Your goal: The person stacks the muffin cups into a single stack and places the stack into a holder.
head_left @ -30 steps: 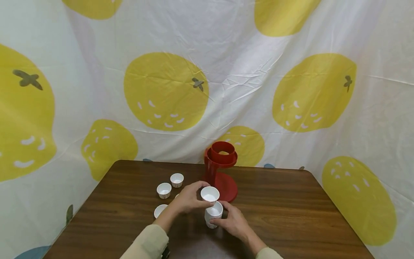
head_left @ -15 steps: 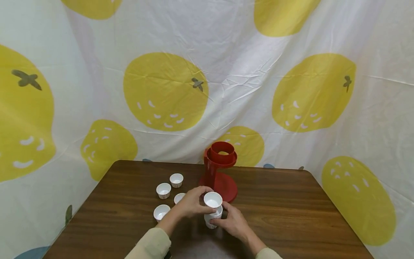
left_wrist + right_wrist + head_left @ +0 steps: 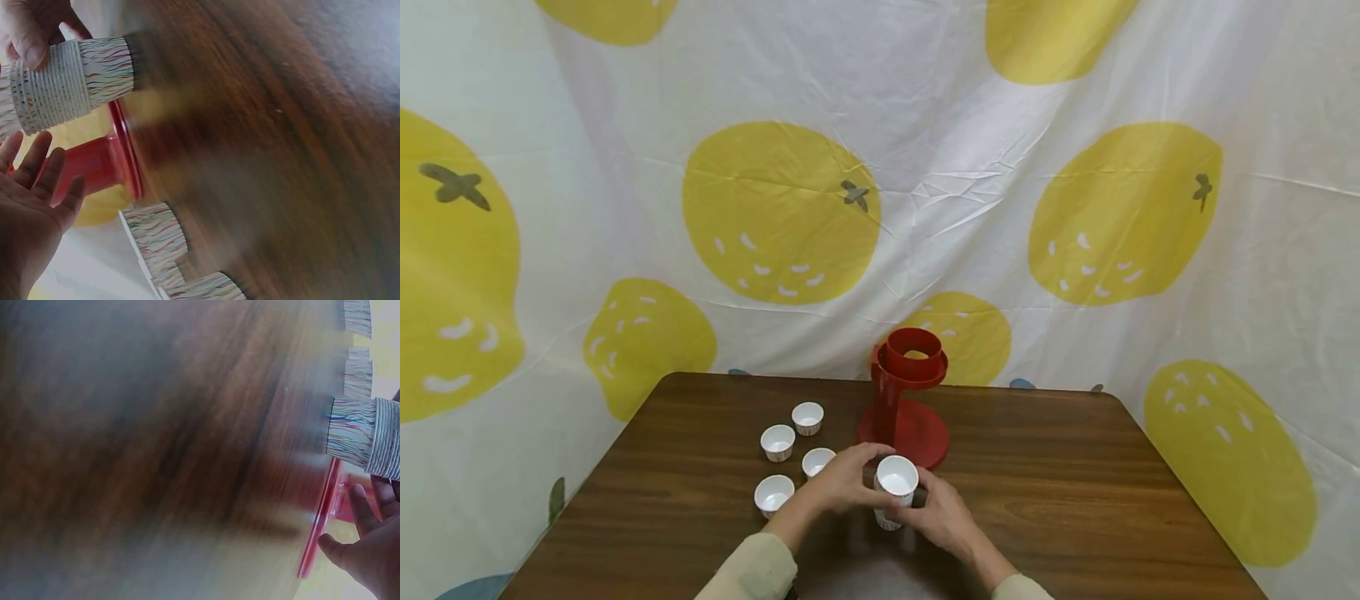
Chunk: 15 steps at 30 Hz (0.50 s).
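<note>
In the head view, my left hand point(image 3: 842, 482) pinches a small white paper baking cup point(image 3: 897, 477) between thumb and fingers, right over a stack of the same cups point(image 3: 887, 519). The held cup lines up with the stack and hides its top. My right hand point(image 3: 943, 510) grips the stack from the right, its thumb in front. The left wrist view shows the nested rims point(image 3: 53, 86) and the lowest cup's wavy coloured lines point(image 3: 109, 69). There, the right thumb point(image 3: 31, 50) lies across the rims. Several more baking cups point(image 3: 774, 496) stand singly to the left.
A red stand point(image 3: 887, 412) with a round base and a ring-shaped top rises just behind the stack. The brown wooden table point(image 3: 1060, 492) ends at a lemon-print curtain point(image 3: 955, 200). The loose cups stand close to my left forearm.
My left hand has brought its cup down and slightly right, from behind the stack to directly over it. The right hand has kept its hold on the stack.
</note>
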Tool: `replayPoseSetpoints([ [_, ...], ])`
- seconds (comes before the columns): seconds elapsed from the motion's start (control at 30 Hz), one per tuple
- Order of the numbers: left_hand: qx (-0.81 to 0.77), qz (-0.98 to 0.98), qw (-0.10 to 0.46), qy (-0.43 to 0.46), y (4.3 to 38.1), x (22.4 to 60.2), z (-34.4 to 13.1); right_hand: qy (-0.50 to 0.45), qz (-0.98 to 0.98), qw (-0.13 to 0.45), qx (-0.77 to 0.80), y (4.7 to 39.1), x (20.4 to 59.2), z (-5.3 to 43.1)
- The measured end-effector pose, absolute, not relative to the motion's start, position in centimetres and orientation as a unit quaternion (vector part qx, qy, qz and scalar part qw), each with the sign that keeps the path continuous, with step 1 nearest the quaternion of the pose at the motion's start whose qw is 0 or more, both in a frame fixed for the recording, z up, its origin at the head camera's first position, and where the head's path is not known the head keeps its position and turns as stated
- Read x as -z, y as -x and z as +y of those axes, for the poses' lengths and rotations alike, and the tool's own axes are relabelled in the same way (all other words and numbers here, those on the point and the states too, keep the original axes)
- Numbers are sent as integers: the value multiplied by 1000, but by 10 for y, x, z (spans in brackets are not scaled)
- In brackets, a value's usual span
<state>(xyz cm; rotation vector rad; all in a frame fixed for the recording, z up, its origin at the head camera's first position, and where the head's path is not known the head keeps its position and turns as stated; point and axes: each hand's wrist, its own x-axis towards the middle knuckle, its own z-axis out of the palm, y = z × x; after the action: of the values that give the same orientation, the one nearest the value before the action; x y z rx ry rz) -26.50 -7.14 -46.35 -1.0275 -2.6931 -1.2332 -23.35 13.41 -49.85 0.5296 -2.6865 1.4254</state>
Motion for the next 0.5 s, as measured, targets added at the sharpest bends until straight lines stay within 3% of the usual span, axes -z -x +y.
replayPoseSetpoints([
  [0.5,398,-857,-10,328,267,467,-81,-167,-865,18,-473,234,499,134],
])
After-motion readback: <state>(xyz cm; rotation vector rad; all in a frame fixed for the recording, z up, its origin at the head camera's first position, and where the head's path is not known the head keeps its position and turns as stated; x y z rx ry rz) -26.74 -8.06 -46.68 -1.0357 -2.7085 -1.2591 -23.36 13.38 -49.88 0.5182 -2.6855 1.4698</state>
